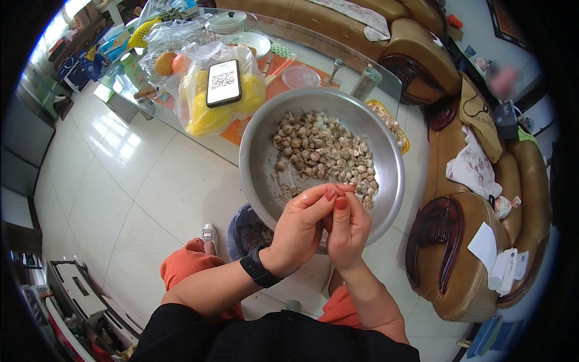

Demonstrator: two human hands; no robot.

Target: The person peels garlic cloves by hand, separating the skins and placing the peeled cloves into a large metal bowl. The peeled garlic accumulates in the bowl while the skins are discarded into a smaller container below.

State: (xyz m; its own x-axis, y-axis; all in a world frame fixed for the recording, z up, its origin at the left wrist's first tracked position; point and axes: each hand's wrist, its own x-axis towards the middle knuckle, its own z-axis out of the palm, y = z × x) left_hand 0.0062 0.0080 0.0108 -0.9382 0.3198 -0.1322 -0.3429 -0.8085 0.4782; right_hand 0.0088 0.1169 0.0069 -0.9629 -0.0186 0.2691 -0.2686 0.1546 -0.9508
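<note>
My left hand [296, 226], with a black watch at the wrist, meets my right hand [350, 226] over the near rim of a wide stainless steel basin [255, 149]. Thumbs and fingertips are pressed together, and they hide whatever may be between them. Small garlic bulbs [312, 145] lie heaped inside the basin, browner on the left and paler on the right. Bits of dry skin [289, 178] are scattered on its bare bottom. Below the basin's near left side stands a lined waste bin [239, 226] with scraps in it.
A glass table [212, 151] beyond carries a phone [224, 83] on a plastic bag of yellow items, fruit, a plate [253, 43] and a lidded pan [226, 21]. Right of the basin is a yellow basket [407, 147] with pale contents. A brown leather sofa [457, 289] borders the right.
</note>
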